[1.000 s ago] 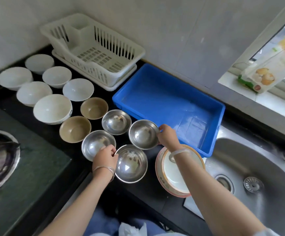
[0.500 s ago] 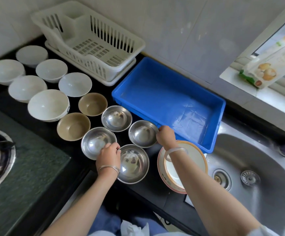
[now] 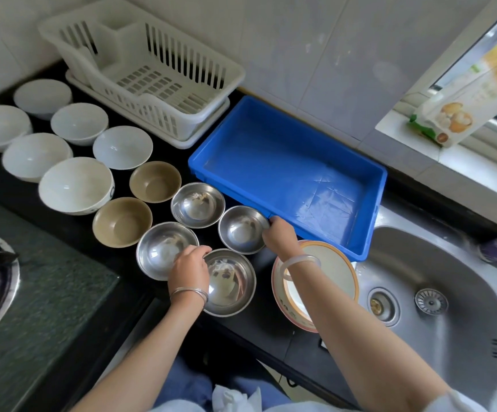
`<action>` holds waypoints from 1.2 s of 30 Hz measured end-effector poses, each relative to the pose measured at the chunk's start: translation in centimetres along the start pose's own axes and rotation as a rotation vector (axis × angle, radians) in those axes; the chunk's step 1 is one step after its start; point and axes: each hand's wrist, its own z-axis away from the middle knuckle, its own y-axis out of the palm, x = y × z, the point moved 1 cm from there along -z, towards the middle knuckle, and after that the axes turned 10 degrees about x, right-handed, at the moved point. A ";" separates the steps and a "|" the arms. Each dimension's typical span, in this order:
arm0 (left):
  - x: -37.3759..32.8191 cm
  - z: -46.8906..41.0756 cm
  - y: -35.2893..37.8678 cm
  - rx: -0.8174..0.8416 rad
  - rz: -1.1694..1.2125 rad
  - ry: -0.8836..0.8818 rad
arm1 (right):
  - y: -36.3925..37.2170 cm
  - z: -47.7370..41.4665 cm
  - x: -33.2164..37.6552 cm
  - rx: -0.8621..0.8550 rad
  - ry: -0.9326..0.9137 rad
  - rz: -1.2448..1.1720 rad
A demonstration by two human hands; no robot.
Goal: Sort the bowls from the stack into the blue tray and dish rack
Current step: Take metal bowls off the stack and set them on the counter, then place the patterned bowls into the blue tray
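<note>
on the black bench [image 3: 259,316], the left hand [image 3: 189,267] pinches the nearest steel bowl's [image 3: 229,282] rim, the right hand [image 3: 280,234] pinches the steel bowl [image 3: 241,230] beside the blue tray [image 3: 288,173].

upright steel, tan and white bowls [image 3: 198,204] beside empty blue tray [image 3: 288,150], white dish rack [image 3: 164,114]

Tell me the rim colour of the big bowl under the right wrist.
Orange band on the big bowl, white inside; head view shows it best.
</note>
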 end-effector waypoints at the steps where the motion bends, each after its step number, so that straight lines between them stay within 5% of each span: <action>1: 0.0 0.0 0.0 0.004 -0.004 0.007 | 0.0 0.2 -0.1 -0.004 -0.019 0.016; 12: -0.3 0.0 -0.2 0.018 -0.060 0.030 | 0.0 0.8 -0.4 -0.182 0.000 0.049; 21: -1.0 0.1 -0.6 0.047 -0.088 0.041 | -1.1 2.4 -0.5 -0.160 -0.059 0.171; 25: -2.4 0.0 -0.4 0.056 -0.081 0.097 | -3.0 4.8 -2.6 -0.343 -0.112 0.144; 29: -5.6 0.4 1.1 0.158 -0.043 0.190 | -4.8 7.4 -7.8 -0.529 -0.037 0.078; 36: -9.8 1.9 5.3 0.481 -0.108 0.260 | -4.3 9.3 -14.9 -0.422 0.203 -0.049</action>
